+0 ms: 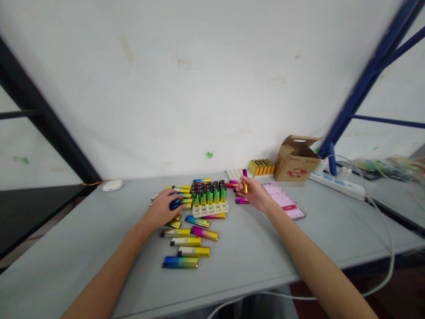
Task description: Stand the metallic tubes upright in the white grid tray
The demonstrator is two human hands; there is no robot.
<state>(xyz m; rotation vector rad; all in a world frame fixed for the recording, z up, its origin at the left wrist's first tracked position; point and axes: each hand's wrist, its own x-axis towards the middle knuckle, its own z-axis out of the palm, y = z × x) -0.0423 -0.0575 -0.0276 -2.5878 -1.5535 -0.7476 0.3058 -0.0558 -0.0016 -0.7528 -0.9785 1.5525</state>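
Observation:
My right hand (255, 193) pinches a lighter (245, 186) with a gold lower part and a purple end, held upright right of the rack. My left hand (165, 207) is curled over the lighters left of the rack, its fingers round a blue and yellow lighter (175, 204). Between both hands stands a white rack (211, 210) with rows of green and yellow lighters (210, 195), black tops up. A blue and yellow lighter (197, 221) lies in front of it. Magenta lighters (241, 200) lie beside my right hand, partly hidden by it.
Nearer the table edge lie several loose lighters (186, 241). At the back are a second white rack (236, 174), a block of orange lighters (262, 167) and an open cardboard box (296, 161). A phone (285, 201), a power strip (338, 186) and a white oval device (113, 185) are also there.

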